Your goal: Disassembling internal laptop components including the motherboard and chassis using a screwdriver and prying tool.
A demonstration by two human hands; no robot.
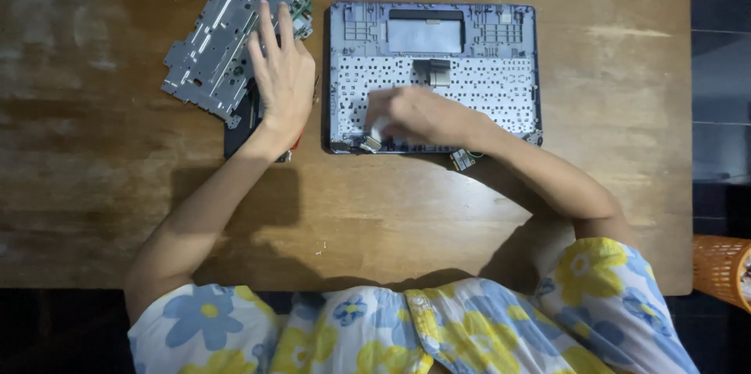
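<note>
Nearest the camera is the floral sleeve (pixel 602 303) of a blue-and-yellow garment, from which both bare forearms reach out over the wooden tabletop (pixel 102 186). The right hand (pixel 418 116) lies on the opened laptop shell (pixel 501 80), its fingers (pixel 383 120) bunched together and curled down at the shell's near left part; they seem pinched on something small and pale there, but motion blur hides what it is, so I cannot tell whether they truly grip it. The shell lies inside-up, flat, so the perforated keyboard backing faces those fingers and can be worked from above. Just below the wrist, off the shell's near edge, a small connector piece (pixel 462 159) lies on the wood. The left hand (pixel 283 80) is spread flat, fingers (pixel 270 34) apart and straight, holding nothing; it presses down on a stack beside the shell's left edge, apparently to keep it steady. Under the fingertips is a grey metal frame (pixel 211 41), tilted diagonally, with a green circuit board (pixel 301 10) showing past them at its far side. Under the palm a dark flat part (pixel 238 127) lies beneath the frame. Far right of both hands, beyond the tabletop, stands an orange basket (pixel 720 268).
</note>
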